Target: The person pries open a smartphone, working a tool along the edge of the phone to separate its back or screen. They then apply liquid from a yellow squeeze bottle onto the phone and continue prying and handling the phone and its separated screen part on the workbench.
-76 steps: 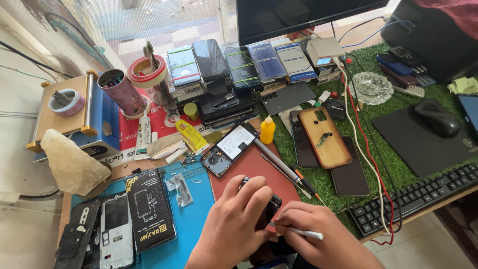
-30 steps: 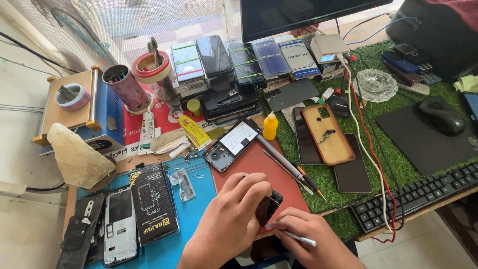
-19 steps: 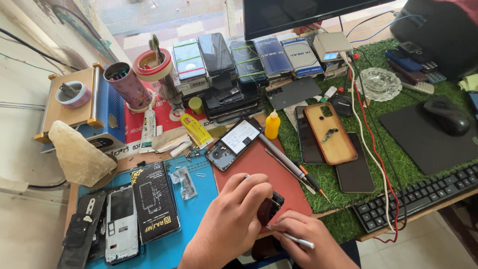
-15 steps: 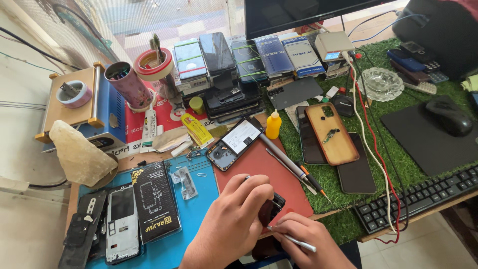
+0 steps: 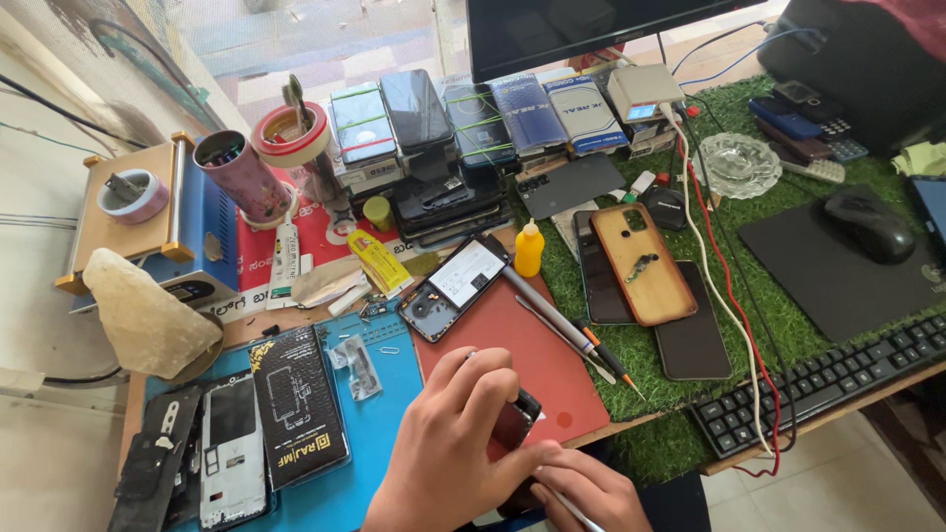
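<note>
Both hands are sitting a little nearer the bottom edge than in the earlier frames, and the view is drifting slightly, while the bench itself is lying as it did.

Judging by the layout, the work is in mid-course: the dark phone part (image 5: 519,419) is being worked on at the near edge of the red mat (image 5: 537,350), and an opened phone with its back off (image 5: 453,288) is lying at the mat's far-left corner, not closed up.

Going from largest down: the green turf mat (image 5: 788,286) is looking rough and fibrous over the right half; the blue work mat (image 5: 379,414) is lying smooth and rubbery at near left; the black keyboard (image 5: 838,379) is running along the near right edge. A row of glossy flat phones (image 5: 419,113) is leaning at the far side. A tan phone case (image 5: 641,261) is resting rigid and rounded on the turf. A pale rough stone-like lump (image 5: 148,315) is sitting at the left. Slim metal screwdrivers (image 5: 562,320) are lying diagonally across the red mat, beside a small yellow bottle (image 5: 529,250).

The left hand (image 5: 453,443) is curling over the part, fingers pinching it down. The right hand (image 5: 586,493) is gripping a thin pale tool (image 5: 572,512) narrowly, pen-fashion, beside the part.
</note>
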Available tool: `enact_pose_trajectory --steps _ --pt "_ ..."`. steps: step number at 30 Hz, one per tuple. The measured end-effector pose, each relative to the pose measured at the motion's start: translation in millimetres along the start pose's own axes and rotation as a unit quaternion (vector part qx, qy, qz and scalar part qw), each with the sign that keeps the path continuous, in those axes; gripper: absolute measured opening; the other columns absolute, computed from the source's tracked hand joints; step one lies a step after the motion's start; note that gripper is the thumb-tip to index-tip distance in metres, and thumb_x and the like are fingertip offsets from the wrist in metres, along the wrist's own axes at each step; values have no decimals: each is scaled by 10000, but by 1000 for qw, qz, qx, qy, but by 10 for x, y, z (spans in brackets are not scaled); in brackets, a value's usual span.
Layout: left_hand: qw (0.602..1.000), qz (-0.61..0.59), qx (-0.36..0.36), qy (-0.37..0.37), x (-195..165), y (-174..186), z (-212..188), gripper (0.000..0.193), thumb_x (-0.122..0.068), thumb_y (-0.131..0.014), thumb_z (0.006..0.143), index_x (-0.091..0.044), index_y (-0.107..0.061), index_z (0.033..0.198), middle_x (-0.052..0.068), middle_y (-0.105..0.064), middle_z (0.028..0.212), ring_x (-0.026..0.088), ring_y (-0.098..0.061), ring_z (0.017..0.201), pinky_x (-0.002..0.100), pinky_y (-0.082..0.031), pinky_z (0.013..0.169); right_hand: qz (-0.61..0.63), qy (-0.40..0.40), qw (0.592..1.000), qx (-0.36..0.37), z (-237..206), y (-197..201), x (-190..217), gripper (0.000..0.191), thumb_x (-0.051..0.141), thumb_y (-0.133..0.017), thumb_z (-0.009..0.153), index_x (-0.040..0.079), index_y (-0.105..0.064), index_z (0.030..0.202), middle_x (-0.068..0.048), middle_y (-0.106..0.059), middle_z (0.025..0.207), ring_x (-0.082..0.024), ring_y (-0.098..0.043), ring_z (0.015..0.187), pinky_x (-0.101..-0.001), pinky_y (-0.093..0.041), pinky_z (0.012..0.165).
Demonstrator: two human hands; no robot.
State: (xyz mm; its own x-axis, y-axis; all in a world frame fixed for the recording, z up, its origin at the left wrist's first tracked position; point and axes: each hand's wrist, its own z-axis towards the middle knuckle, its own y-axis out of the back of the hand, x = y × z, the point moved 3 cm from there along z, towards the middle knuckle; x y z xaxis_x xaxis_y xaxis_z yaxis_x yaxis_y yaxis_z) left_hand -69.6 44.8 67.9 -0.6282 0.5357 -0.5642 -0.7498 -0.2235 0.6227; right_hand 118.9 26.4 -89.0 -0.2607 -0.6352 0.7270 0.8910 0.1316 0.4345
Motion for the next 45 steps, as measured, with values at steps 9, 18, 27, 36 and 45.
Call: enact_pose_trajectory --steps 9,18,27,36,45 --pt "998 -12 -53 -14 62 -23 -103 493 -117 -886 739 -66 -509 1054 120 -609 1129 389 -629 1071 459 -543 911 42 21 999 -10 -99 -52 -26 198 0 -801 809 -2 -762 1003 -133 -760 1066 -227 -796 994 -315 -633 874" --pt "997 -8 -73 -10 53 27 -122 497 -115 -902 708 -58 -511 1009 120 -629 1120 380 -649 1048 444 -558 871 8 32 998 -52 -224 -34 -37 214 6 -837 760 22 -770 963 -112 -770 1056 -207 -800 1001 -293 -633 893" --pt "988 -35 -148 4 129 38 -239 526 -156 -929 731 -77 -452 938 103 -633 1037 285 -682 968 396 -576 848 59 6 998 -17 -280 144 -137 202 21 -812 815 3 -765 1011 -168 -777 1119 -253 -795 1067 -333 -627 938" --pt "926 -223 -256 164 603 -50 -515 587 7 -890 741 -63 -353 967 168 -574 1169 149 -658 1063 288 -648 824 159 -143 976 34 13 353 -253 205 27 -738 850 3 -782 1049 -170 -775 1112 -291 -742 1094 -392 -586 957" --pt "879 -271 -293 260 754 -81 -660 632 46 -875 686 -91 -322 960 154 -575 1178 166 -690 970 318 -653 717 130 -105 985 42 260 394 -92 199 11 -709 850 6 -763 1041 -150 -801 1093 -267 -743 1066 -352 -597 915"
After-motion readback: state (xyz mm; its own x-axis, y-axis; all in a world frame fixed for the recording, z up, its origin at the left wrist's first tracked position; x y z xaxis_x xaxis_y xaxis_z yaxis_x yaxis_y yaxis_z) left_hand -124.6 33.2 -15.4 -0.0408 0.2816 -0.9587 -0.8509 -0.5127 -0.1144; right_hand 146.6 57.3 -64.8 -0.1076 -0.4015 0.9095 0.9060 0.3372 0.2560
